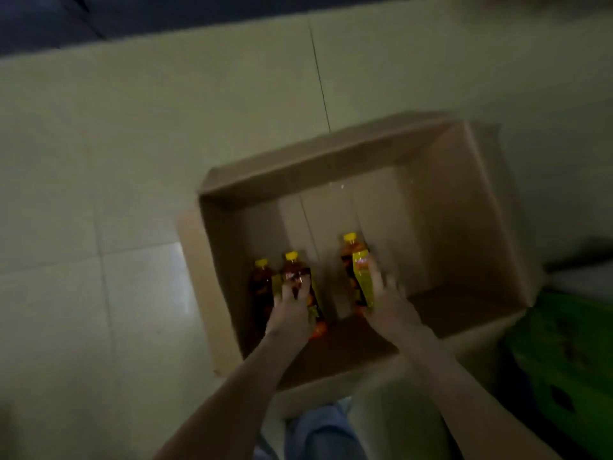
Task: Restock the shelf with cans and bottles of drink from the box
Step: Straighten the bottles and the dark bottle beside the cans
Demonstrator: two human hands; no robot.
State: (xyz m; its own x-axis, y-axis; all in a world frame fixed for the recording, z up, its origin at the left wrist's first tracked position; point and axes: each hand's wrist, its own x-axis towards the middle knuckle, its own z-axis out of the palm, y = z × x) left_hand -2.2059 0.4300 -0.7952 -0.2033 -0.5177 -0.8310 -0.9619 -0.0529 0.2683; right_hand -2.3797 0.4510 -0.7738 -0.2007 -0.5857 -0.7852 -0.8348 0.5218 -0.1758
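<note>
An open cardboard box (457, 200) stands on the tiled floor, seen from above. Three bottles of dark drink with yellow caps and yellow-green labels are inside it. My left hand (292, 313) grips the middle bottle (295, 270) round its body. A second bottle (260, 277) stands right beside it, untouched, against the box's left wall. My right hand (388, 300) grips the third bottle (356, 260), which stands further right. The picture is dim and blurred. The shelf is not in view.
Pale floor tiles (99, 194) lie to the left and beyond the box. A green crate (570, 353) sits at the right, close to the box. My knee in blue jeans (325, 433) shows at the bottom. A dark strip (99, 14) runs along the top left.
</note>
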